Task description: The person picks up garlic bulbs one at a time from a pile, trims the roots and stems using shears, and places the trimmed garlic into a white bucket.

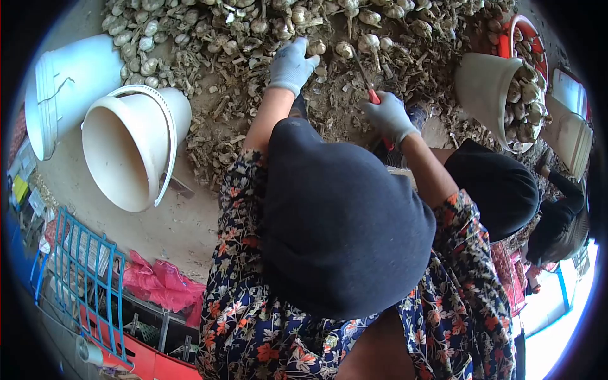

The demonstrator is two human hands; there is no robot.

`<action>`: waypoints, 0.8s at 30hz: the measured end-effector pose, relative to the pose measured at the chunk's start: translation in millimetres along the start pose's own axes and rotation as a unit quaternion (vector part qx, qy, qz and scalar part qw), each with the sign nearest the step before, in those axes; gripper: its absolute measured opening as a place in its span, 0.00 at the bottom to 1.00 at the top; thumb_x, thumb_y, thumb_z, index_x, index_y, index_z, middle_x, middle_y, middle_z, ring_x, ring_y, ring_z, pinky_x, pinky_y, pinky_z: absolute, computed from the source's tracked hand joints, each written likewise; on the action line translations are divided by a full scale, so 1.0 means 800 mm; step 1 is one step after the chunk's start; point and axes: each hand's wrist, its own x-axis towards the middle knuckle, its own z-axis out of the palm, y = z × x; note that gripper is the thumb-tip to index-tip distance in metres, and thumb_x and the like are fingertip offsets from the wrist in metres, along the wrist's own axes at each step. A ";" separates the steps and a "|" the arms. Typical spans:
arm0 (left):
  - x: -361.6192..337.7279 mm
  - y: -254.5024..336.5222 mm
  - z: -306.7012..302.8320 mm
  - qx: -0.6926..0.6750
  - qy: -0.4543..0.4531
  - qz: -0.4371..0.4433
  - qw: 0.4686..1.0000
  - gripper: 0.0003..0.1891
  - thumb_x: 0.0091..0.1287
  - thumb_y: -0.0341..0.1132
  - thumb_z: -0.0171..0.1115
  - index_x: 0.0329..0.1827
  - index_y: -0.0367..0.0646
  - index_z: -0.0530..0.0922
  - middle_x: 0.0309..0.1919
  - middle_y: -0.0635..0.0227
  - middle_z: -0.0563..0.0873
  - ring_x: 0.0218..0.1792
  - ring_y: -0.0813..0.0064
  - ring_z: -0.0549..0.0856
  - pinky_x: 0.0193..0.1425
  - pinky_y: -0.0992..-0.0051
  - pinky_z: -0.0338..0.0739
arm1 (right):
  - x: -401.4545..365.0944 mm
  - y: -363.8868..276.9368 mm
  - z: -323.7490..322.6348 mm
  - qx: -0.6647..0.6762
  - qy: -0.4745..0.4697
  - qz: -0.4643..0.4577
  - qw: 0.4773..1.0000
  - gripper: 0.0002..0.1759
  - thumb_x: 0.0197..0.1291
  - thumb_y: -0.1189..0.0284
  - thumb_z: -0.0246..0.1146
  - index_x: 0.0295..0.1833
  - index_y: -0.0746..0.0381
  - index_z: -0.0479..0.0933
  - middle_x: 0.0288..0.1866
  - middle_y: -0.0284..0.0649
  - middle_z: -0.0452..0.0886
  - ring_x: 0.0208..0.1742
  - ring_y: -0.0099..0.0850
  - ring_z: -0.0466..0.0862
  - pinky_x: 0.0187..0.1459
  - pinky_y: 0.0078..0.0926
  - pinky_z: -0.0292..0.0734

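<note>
My left hand [292, 66], in a grey glove, reaches over the garlic pile, its thumb apart from its fingers. Nothing shows between them, and a garlic bulb [317, 48] lies close to the thumb. My right hand [387, 118], also gloved, is closed around red-handled trimming shears [374, 97]. Their narrow metal blades point up and left, the tips beside another garlic bulb [344, 50]. Dry stalks and peeled skins [240, 88] lie around both hands.
A tipped cream bucket [171, 104] and a white bucket [82, 76] lie left. At right a bucket [484, 88] holds garlic, with a red basket [531, 31] behind. Two people in dark clothing [494, 190] are close on my right. A blue metal rack [88, 272] stands lower left.
</note>
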 end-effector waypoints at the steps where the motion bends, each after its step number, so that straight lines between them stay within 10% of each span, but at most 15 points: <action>1: 0.004 0.012 0.001 0.064 -0.013 0.013 0.998 0.20 0.58 0.44 0.67 0.52 0.47 0.79 0.49 0.56 0.82 0.48 0.57 0.84 0.52 0.61 0.78 | -0.009 0.007 0.003 0.038 0.010 0.011 0.999 0.22 0.52 0.57 0.59 0.39 0.68 0.78 0.38 0.57 0.83 0.45 0.50 0.83 0.48 0.40 0.75; 3: 0.019 0.040 -0.003 0.155 -0.092 -0.007 0.984 0.24 0.58 0.43 0.68 0.56 0.47 0.76 0.62 0.51 0.72 0.58 0.51 0.78 0.58 0.57 0.75 | -0.030 0.013 0.014 0.100 -0.008 0.043 0.994 0.23 0.52 0.57 0.59 0.40 0.69 0.78 0.38 0.57 0.82 0.44 0.50 0.83 0.48 0.39 0.75; 7: 0.044 0.015 0.013 0.146 -0.066 0.045 0.986 0.24 0.56 0.42 0.69 0.56 0.45 0.76 0.50 0.54 0.81 0.53 0.54 0.81 0.58 0.58 0.75 | -0.049 0.024 0.027 0.023 -0.035 0.015 0.999 0.24 0.56 0.57 0.58 0.44 0.69 0.75 0.42 0.60 0.81 0.50 0.53 0.81 0.52 0.41 0.74; 9: 0.020 0.007 0.002 -0.302 -0.069 -0.026 0.950 0.18 0.61 0.38 0.65 0.53 0.43 0.78 0.43 0.63 0.86 0.41 0.70 0.85 0.43 0.70 0.81 | -0.058 0.008 0.020 -0.006 -0.033 -0.007 0.999 0.24 0.57 0.57 0.58 0.45 0.69 0.74 0.42 0.60 0.81 0.51 0.53 0.80 0.52 0.43 0.74; 10: 0.005 0.008 -0.007 -0.526 -0.088 -0.091 0.841 0.15 0.64 0.35 0.63 0.52 0.44 0.79 0.42 0.66 0.86 0.37 0.76 0.85 0.37 0.76 0.82 | -0.059 0.004 0.020 -0.044 -0.004 -0.023 0.999 0.23 0.58 0.58 0.57 0.45 0.69 0.72 0.41 0.61 0.81 0.50 0.54 0.80 0.52 0.44 0.74; 12: -0.020 -0.014 -0.016 -0.653 -0.137 -0.010 0.745 0.12 0.67 0.32 0.59 0.53 0.47 0.79 0.43 0.70 0.86 0.34 0.81 0.84 0.31 0.83 0.80 | -0.062 0.001 0.023 -0.094 0.058 -0.083 0.990 0.21 0.60 0.58 0.57 0.46 0.66 0.68 0.38 0.59 0.80 0.46 0.53 0.81 0.49 0.48 0.75; 24: -0.089 0.014 -0.039 -0.714 -0.080 -0.026 0.695 0.12 0.71 0.34 0.56 0.54 0.40 0.76 0.39 0.62 0.86 0.33 0.71 0.86 0.31 0.78 0.84 | -0.072 -0.026 0.013 -0.199 0.100 -0.172 0.960 0.21 0.60 0.56 0.58 0.45 0.65 0.69 0.38 0.54 0.81 0.40 0.51 0.84 0.41 0.46 0.78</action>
